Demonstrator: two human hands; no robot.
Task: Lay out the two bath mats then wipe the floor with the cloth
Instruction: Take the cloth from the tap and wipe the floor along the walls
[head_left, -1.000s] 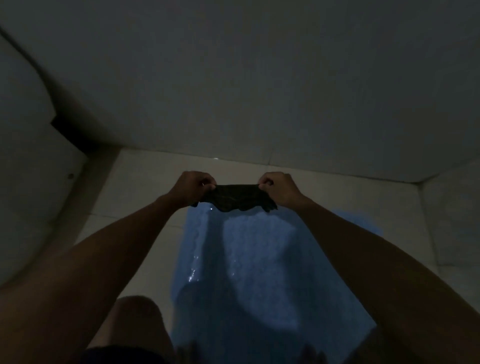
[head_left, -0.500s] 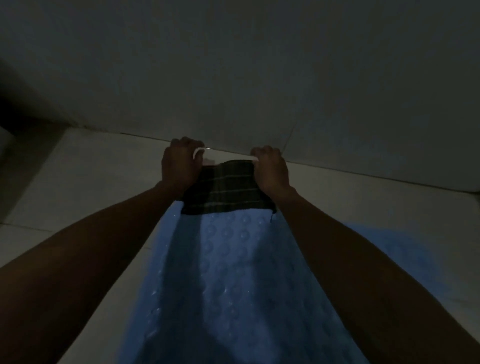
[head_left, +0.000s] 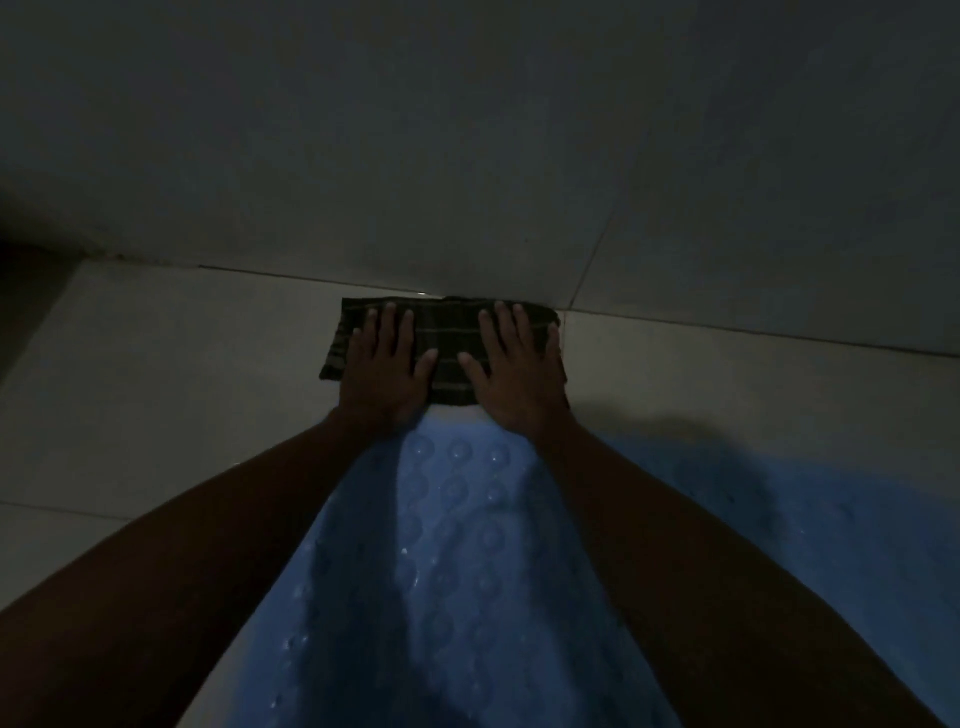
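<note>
On floor (head_left: 156, 395), cloth (head_left: 447, 332) beneath flat hands (head_left: 452, 364)

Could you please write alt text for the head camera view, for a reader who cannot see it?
In dim light, a person's left hand and right hand press flat on a dark plaid cloth spread on the pale tiled floor where it meets the wall. A blue bath mat with round bumps lies between the forearms.
</note>
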